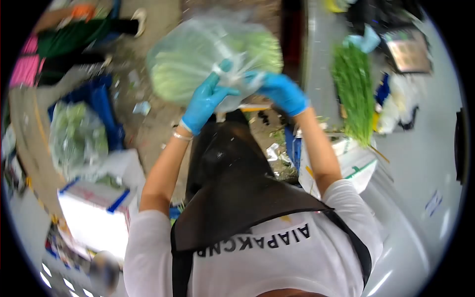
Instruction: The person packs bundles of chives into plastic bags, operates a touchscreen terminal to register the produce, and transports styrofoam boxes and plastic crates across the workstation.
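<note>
A large clear plastic bag [183, 64] full of pale green leafy vegetables hangs in front of me, its gathered neck toward my body. My left hand [205, 99], in a blue glove, has thumb and fingers closed on the gathered plastic at the neck. On the other side of the neck, my right hand [282, 91], also gloved in blue, pinches the plastic with bent fingers. Part of the right fingertips is hidden by the plastic and blurred.
Long green stalks [354, 89] lie on the grey table [319, 64] at right, near a scale [408, 52] and plastic bags. Another bagged vegetable [76, 131] and a white box [94, 213] stand at left. Another person [74, 39] is at upper left.
</note>
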Available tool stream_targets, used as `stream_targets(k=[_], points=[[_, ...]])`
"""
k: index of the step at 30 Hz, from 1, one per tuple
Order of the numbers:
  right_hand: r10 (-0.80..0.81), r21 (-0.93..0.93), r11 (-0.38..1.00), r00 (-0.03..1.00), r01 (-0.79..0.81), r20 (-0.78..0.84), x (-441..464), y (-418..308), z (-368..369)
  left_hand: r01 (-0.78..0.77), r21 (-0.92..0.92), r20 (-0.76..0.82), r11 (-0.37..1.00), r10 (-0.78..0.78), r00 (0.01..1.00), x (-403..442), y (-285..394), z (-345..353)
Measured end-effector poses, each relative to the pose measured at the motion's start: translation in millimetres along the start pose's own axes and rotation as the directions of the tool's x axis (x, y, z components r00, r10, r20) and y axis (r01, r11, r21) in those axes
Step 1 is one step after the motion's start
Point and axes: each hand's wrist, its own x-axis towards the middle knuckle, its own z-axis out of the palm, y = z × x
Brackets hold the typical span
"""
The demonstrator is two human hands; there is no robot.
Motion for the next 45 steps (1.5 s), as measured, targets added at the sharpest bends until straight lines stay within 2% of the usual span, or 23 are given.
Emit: stream_targets(k=[2,4,8,11,12,13,14,15,17,18,19,21,22,24,26,31,34,35,36,37,39,41,45], points=[[0.016,-0.059,0.998,0.989,-0.024,-0.147,-1,7,18,-0.009,0.521,0.020,0.853,-0.001,1.000,24,3,14],[-0.025,-0.001,1.000,0.980,0.025,-0.198,12,37,-3,-0.390,0.703,0.252,0.595,0.305,0.919,44,-25,11],[-0.278,-0.386,0.901,0.946,0.198,-0.164,12,56,21,-0.168,0.488,0.260,0.856,0.042,0.965,43,-15,16],[-0.450,-0.880,0.474,0.854,-0.018,-0.260,17,55,14,-0.018,0.414,0.192,0.910,-0.068,0.979,36,-34,-5],[-0.491,-0.796,0.604,0.766,-0.043,-0.414,31,58,0,0.003,0.375,0.151,0.927,-0.064,0.986,32,-54,-15],[-0.613,-0.806,0.590,0.621,-0.052,-0.488,66,91,-47,-0.238,0.539,0.259,0.808,0.109,0.960,17,-72,-16],[-0.543,-0.753,0.650,0.631,-0.101,-0.554,73,81,-60,-0.427,0.676,0.366,0.601,0.230,0.902,-2,-89,-10],[-0.469,-0.819,0.451,0.686,-0.356,-0.556,100,103,-93,-0.517,0.687,0.417,0.511,0.306,0.856,-22,-109,-2],[-0.327,-0.777,0.495,0.745,-0.389,-0.581,128,120,-106,-0.489,0.744,0.288,0.455,0.441,0.850,-37,-96,11],[-0.449,-0.916,0.247,0.800,-0.317,-0.398,131,114,-102,-0.450,0.785,0.246,0.426,0.452,0.857,-40,-80,14],[-0.375,-0.915,0.284,0.845,-0.287,-0.382,151,118,-129,-0.404,0.851,0.216,0.334,0.480,0.850,-38,-80,20],[-0.346,-0.881,0.472,0.913,-0.028,-0.215,218,155,-238,-0.225,0.901,0.043,0.371,0.441,0.896,-41,-62,27],[-0.398,-0.768,0.592,0.917,0.244,-0.016,168,111,-172,-0.202,0.904,0.001,0.376,0.473,0.881,-46,-54,30],[0.026,-0.586,0.810,1.000,-0.016,0.009,86,26,-112,0.068,0.932,-0.273,0.355,0.569,0.776,-42,-56,66],[0.094,-0.648,0.760,0.977,0.054,0.191,34,-4,-160,0.182,0.904,-0.400,0.387,0.617,0.678,-28,-65,131],[-0.403,-0.683,0.683,0.913,0.259,-0.057,-86,-120,-286,0.102,0.786,-0.442,0.610,0.438,0.783,46,-18,241],[-0.750,-0.688,0.617,0.550,0.382,-0.368,-135,-183,-367,-0.078,0.658,-0.324,0.749,0.375,0.869,123,-4,285],[-0.673,-0.263,0.739,0.652,0.621,-0.350,-141,-197,-395,-0.215,0.633,-0.313,0.743,0.500,0.807,161,-29,294],[-0.739,-0.637,0.643,0.562,0.425,-0.371,-140,-198,-479,-0.250,0.740,-0.227,0.625,0.582,0.781,185,-28,306],[-0.796,-0.871,0.482,0.465,0.099,-0.387,-136,-199,-563,-0.137,0.669,-0.221,0.731,0.371,0.902,201,1,325],[-0.916,-0.927,0.364,0.213,0.084,-0.340,-145,-203,-550,-0.022,0.365,-0.209,0.931,0.105,0.972,242,26,364],[-0.895,-0.837,0.444,0.205,0.320,-0.397,-152,-216,-517,-0.053,0.129,-0.146,0.990,0.072,0.987,296,27,383],[-0.833,-0.790,0.541,0.319,0.290,-0.453,-159,-241,-521,0.109,0.124,-0.147,0.986,-0.090,0.985,375,54,447]])
